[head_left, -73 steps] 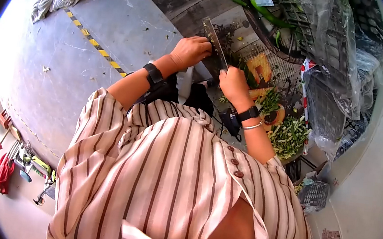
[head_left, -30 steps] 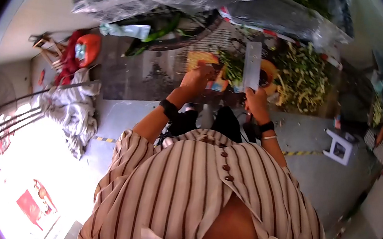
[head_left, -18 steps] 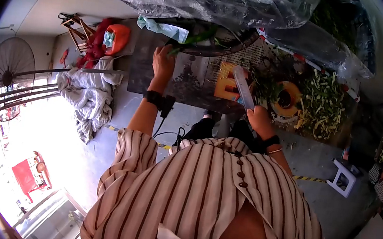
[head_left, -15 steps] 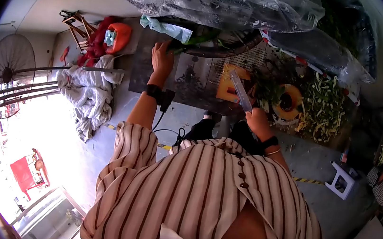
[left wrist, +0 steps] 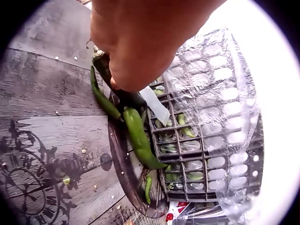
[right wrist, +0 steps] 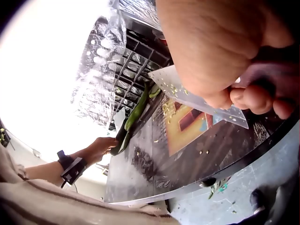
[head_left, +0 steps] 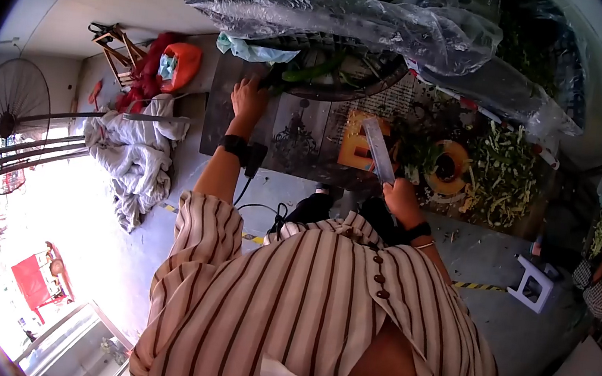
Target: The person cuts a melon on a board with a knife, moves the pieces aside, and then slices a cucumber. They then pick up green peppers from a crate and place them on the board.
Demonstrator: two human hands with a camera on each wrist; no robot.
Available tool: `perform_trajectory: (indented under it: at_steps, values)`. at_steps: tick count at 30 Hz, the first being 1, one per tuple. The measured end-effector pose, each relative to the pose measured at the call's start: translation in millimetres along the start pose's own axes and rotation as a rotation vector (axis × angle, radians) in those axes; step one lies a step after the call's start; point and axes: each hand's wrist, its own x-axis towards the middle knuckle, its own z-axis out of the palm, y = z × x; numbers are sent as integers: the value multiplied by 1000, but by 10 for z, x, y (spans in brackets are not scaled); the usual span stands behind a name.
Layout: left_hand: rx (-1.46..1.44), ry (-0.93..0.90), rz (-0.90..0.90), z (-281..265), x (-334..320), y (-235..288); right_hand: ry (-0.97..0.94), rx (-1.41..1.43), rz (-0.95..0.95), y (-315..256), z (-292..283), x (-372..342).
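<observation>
My left hand (head_left: 249,100) reaches to the left end of a round dark tray (left wrist: 121,171). In the left wrist view its fingers curl on a dark green pepper (left wrist: 101,63), partly hidden under the hand. The right wrist view shows the left hand (right wrist: 101,147) at the end of that dark pepper (right wrist: 120,139). Beside it lie lighter green peppers (left wrist: 138,136). My right hand (head_left: 402,200) grips the handle of a wide-bladed knife (head_left: 379,151), held over the orange print on the table. Small green bits stick to the blade (right wrist: 178,89).
Chopped greens (head_left: 502,175) lie in a heap on the right of the patterned table (head_left: 296,138). Plastic-covered crates (head_left: 345,13) stand along its far side. A white stool (head_left: 532,284) is on the floor at right, a crumpled cloth (head_left: 133,148) at left.
My left hand has moved left from the orange print to the peppers by the tray. The knife has swung from upright in view to a leftward slant. The head view has turned.
</observation>
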Motion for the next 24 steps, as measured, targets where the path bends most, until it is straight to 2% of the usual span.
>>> perform_trajectory:
  at_steps: [4,6,8,10,11,13,20,22,24]
  values:
    - [-89,-21,-46,-52,-217,-108,-15,18,13,38,4,7]
    - [-213,33,-177,-44,-303,-167,-8,36,27,64,25,15]
    - [-257,28,-207,-17,-288,-236,1,50,41,131,58,30]
    - [-305,24,-239,-19,-297,-252,-21,95,-23,193,90,45]
    - [-344,44,-234,-11,-304,-249,-23,92,-24,225,103,47]
    - [-384,66,-229,-27,-319,-210,-71,115,109,140,58,49]
    - [-440,60,-75,-122,-698,85,-23,136,93,158,90,33]
    - [-456,-80,-23,-145,-780,198,-1,106,-26,169,95,38]
    - [-473,-113,17,-142,-823,315,-36,112,60,123,62,35]
